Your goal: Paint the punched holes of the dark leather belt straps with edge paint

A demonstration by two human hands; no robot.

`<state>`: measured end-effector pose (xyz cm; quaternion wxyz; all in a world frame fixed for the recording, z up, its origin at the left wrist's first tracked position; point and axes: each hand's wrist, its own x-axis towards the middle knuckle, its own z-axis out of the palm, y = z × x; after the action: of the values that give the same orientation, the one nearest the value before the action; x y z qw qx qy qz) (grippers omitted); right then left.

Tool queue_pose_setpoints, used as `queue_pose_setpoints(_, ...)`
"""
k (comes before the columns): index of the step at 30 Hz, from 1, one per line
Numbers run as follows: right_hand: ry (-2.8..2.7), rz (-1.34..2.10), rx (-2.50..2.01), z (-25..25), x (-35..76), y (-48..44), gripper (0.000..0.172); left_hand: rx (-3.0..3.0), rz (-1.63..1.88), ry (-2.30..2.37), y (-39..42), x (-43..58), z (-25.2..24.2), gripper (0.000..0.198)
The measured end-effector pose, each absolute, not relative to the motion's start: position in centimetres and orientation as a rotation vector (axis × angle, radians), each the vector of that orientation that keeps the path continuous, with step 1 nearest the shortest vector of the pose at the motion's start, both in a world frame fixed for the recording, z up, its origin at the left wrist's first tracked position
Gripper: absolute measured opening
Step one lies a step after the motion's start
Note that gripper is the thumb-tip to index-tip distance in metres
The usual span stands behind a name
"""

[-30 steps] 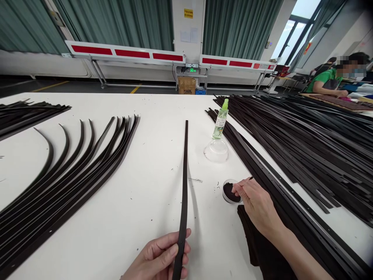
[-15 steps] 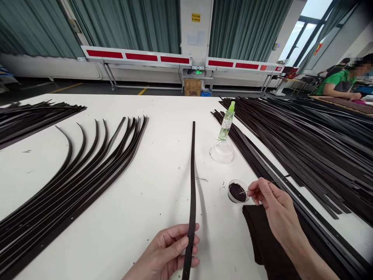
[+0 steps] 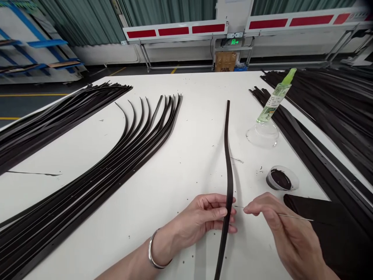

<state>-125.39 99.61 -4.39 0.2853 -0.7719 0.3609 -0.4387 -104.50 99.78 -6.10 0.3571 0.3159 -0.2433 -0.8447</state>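
Note:
A long dark strap [image 3: 229,171], narrow like a leather belt strip, is pinched between the thumb and fingers of my left hand [image 3: 211,213]. Its far end reaches away over the white table. My right hand [image 3: 287,229] grips a thin metal needle-like rod [image 3: 295,217], whose tip points at the strap's edge close to my left fingers. Whether the tip touches the strap I cannot tell. Beyond my right hand stands a small clear cup [image 3: 282,179] of dark liquid. Under and beside that hand lies a folded dark cloth [image 3: 329,233].
Several curved dark straps [image 3: 116,155] lie to the left, with another pile [image 3: 58,120] behind. More straps [image 3: 326,116] cover the right side. A green spray bottle [image 3: 276,97] stands by an upturned clear plastic cup [image 3: 262,135]. Small dark scraps dot the white table [image 3: 163,182].
My right hand has drawn the rod out of the cup and brought it left and nearer, beside the strap. My left hand still holds the strap. The view has turned left and down.

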Motion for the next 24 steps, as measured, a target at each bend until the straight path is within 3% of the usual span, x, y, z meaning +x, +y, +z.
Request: queue_pose_setpoints(24,0.813,-1.159,-2.124,-5.30,-124.51,99.28,0.027,0.792,-2.178,-0.667,99.77,-104.51,-6.24,0.022)
